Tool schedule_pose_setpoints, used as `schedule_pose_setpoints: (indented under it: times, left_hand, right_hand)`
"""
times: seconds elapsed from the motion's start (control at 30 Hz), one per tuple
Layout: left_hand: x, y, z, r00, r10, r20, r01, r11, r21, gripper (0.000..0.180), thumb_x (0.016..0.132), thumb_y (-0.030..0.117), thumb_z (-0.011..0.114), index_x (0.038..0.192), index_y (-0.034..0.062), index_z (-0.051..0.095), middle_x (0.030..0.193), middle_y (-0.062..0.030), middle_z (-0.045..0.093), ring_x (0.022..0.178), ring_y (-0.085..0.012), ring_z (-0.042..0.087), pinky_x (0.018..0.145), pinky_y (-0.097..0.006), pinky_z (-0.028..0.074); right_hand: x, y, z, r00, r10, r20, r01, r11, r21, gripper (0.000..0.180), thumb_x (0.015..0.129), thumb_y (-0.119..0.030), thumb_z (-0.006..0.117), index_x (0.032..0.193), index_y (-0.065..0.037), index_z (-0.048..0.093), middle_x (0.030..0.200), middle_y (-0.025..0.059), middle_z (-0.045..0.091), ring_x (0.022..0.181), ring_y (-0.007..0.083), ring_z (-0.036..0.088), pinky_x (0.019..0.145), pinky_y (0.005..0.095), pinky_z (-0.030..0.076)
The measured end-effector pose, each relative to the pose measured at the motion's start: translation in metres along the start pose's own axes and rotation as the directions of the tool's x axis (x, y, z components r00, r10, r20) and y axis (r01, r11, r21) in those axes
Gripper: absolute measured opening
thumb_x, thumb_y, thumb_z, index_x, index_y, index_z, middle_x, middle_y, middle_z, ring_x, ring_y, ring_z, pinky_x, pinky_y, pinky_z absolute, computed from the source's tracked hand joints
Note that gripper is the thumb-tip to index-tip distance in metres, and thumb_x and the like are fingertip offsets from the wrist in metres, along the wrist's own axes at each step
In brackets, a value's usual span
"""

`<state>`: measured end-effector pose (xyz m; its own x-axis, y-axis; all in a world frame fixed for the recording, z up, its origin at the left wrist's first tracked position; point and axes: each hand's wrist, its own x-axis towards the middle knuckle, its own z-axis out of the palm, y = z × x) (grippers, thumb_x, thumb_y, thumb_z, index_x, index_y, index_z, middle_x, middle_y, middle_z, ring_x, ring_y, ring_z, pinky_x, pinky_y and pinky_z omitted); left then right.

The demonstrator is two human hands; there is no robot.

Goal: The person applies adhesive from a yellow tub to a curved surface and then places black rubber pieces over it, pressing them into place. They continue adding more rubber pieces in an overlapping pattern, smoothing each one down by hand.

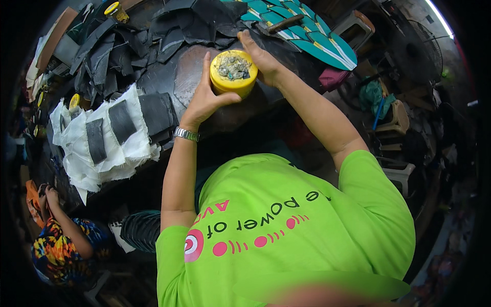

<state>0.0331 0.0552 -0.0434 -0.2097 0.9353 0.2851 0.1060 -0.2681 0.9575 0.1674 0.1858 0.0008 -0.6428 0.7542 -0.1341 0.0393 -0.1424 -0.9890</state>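
A yellow jar [239, 91] stands upright between my hands at the worktable's near edge. Its round top is crusted with dried grey and greenish residue. My left hand [207, 100] cups the jar's left side, thumb across the front and fingers up along the far left. Against the right side lies my right hand [263, 64], its fingers stretched away from me past the rim. Beneath the jar I see a dark, worn tabletop [192, 71]. Whether the jar touches it is hard to tell.
Black cut sheets [181, 25] pile up at the back. White cloth [76, 163] with black pieces lies left; teal sole-shaped pieces [307, 38] lie back right, beside a wooden-handled tool [285, 23]. Another yellow jar [116, 11] stands far left. Another person's hands [50, 197] show lower left.
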Motion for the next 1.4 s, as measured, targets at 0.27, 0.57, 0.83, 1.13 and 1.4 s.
schedule_pose_setpoints:
  times: [0.27, 0.57, 0.83, 1.13, 1.4]
  left_hand:
    - [-0.007, 0.012, 0.016, 0.994, 0.015, -0.11, 0.02, 0.951, 0.309, 0.099, 0.057, 0.028, 0.098, 0.139, 0.0062, 0.047, 0.13, -0.014, 0.061, 0.121, -0.029, 0.06, 0.102, -0.039, 0.049]
    - [-0.009, 0.003, 0.018, 0.99, 0.04, -0.136, 0.019, 0.914, 0.406, 0.095, 0.059, 0.028, 0.096, 0.137, 0.0048, 0.047, 0.127, -0.0159, 0.06, 0.119, -0.0329, 0.06, 0.099, -0.042, 0.049]
    - [-0.01, 0.003, 0.018, 0.983, 0.096, -0.159, -0.028, 0.925, 0.38, 0.092, 0.057, 0.029, 0.097, 0.133, 0.0048, 0.05, 0.124, -0.0152, 0.059, 0.117, -0.0336, 0.059, 0.099, -0.042, 0.049]
    - [-0.008, 0.009, 0.021, 0.989, 0.047, -0.139, 0.009, 0.927, 0.375, 0.095, 0.056, 0.03, 0.097, 0.134, 0.005, 0.05, 0.125, -0.0145, 0.059, 0.117, -0.0321, 0.06, 0.101, -0.042, 0.049]
    - [-0.009, 0.011, 0.018, 0.99, 0.007, -0.141, 0.048, 0.923, 0.383, 0.095, 0.057, 0.028, 0.096, 0.136, 0.0052, 0.049, 0.128, -0.0151, 0.06, 0.12, -0.032, 0.06, 0.101, -0.042, 0.049]
  right_hand:
    - [-0.025, -0.053, -0.03, 0.707, -0.493, 0.508, 0.619, 0.083, -0.781, 0.018, 0.087, -0.008, 0.066, 0.103, -0.009, 0.074, 0.121, 0.0077, 0.061, 0.123, 0.025, 0.052, 0.108, 0.0345, 0.04]
    - [-0.069, -0.06, 0.043, 0.707, 0.122, 0.697, 0.341, -0.922, -0.185, 0.054, 0.083, -0.027, 0.069, 0.132, -0.007, 0.066, 0.143, 0.0151, 0.054, 0.145, 0.0354, 0.034, 0.123, 0.0586, 0.013]
    - [-0.084, -0.032, 0.005, 0.686, -0.326, 0.65, 0.615, -0.217, -0.758, 0.049, 0.082, -0.012, 0.064, 0.131, -0.013, 0.068, 0.158, 0.0184, 0.035, 0.148, 0.0401, 0.029, 0.118, 0.0626, 0.019]
    - [-0.084, -0.037, -0.052, 0.847, -0.026, 0.532, -0.201, 0.909, 0.365, 0.05, 0.102, -0.023, 0.056, 0.149, -0.01, 0.046, 0.093, 0.0156, 0.066, 0.065, 0.0117, 0.06, 0.063, 0.0212, 0.051]
    - [-0.069, -0.037, -0.042, 0.777, 0.289, 0.559, -0.326, 0.945, -0.036, 0.082, 0.096, -0.013, 0.06, 0.163, -0.028, 0.014, 0.078, 0.0145, 0.064, 0.046, 0.0082, 0.052, 0.043, 0.0187, 0.044]
